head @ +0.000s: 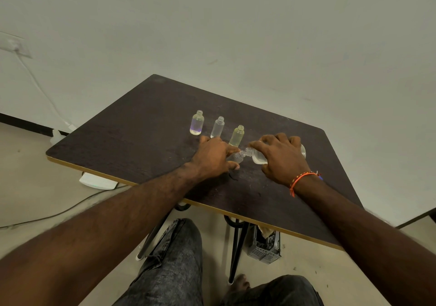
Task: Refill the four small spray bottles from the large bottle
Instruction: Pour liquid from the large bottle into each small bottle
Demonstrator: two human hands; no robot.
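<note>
- Right hand [282, 158] grips big bottle [259, 157], tipped, mouth at small bottle [237, 157], frame center.
- Left hand [213, 156] holds that small bottle.
- Three open bottles [217, 127] behind on counter [141, 136].

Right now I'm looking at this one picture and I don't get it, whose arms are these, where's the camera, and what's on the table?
There is no machine here. A person wears a wide-angle camera on the head, so you look down along their own two arms at a dark table.

The left hand holds a small clear bottle, tilted, close above the table. The right hand grips the large bottle, tipped sideways so that its mouth meets the small bottle's open neck, as for pouring.

Behind the hands three more small bottles stand upright without caps: one with a purple tint, a clear one and a yellowish one.

Below the table edge you see the person's knees.
</note>
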